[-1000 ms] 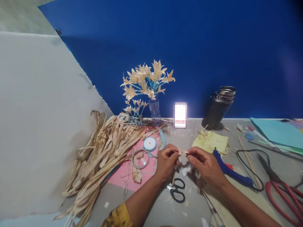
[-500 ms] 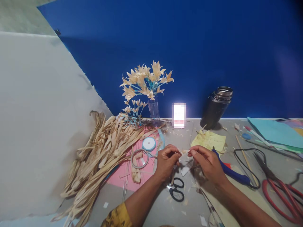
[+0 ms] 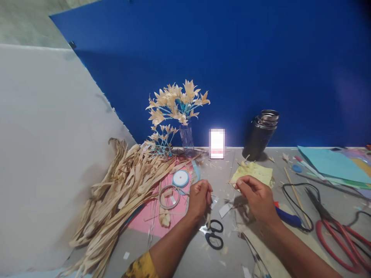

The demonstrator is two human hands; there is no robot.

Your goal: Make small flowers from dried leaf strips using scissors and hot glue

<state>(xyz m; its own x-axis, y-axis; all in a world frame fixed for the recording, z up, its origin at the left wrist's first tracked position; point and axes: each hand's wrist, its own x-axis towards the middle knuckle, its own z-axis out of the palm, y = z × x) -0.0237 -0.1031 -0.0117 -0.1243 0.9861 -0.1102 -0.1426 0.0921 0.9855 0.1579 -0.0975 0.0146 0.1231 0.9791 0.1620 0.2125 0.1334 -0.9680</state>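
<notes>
My right hand (image 3: 257, 199) pinches a small pale piece of dried husk (image 3: 232, 183) between thumb and fingertips, just in front of a yellow paper square (image 3: 256, 173). Apart from it, my left hand (image 3: 199, 199) is closed, its fingers curled in; whether something is in them is hidden. Below the left hand lie small black-handled scissors (image 3: 215, 234). A white scrap (image 3: 225, 209) is on the table between the hands. Left of my left hand are a blue-rimmed ribbon spool (image 3: 180, 178) and a tape ring (image 3: 160, 200) on pink paper (image 3: 142, 222).
A heap of dried corn husks (image 3: 116, 208) covers the left side. Husk flowers (image 3: 176, 100) stand in a clear vase (image 3: 186, 141) at the back, near a dark flask (image 3: 260, 135). At right lie a blue-handled tool (image 3: 290, 218), red-handled scissors (image 3: 333, 229) and blue paper (image 3: 333, 162).
My hands, earlier close together at the pale piece, have moved apart. The left has drawn back with its fingers curled; the piece stays at the right fingertips. The view has shifted slightly.
</notes>
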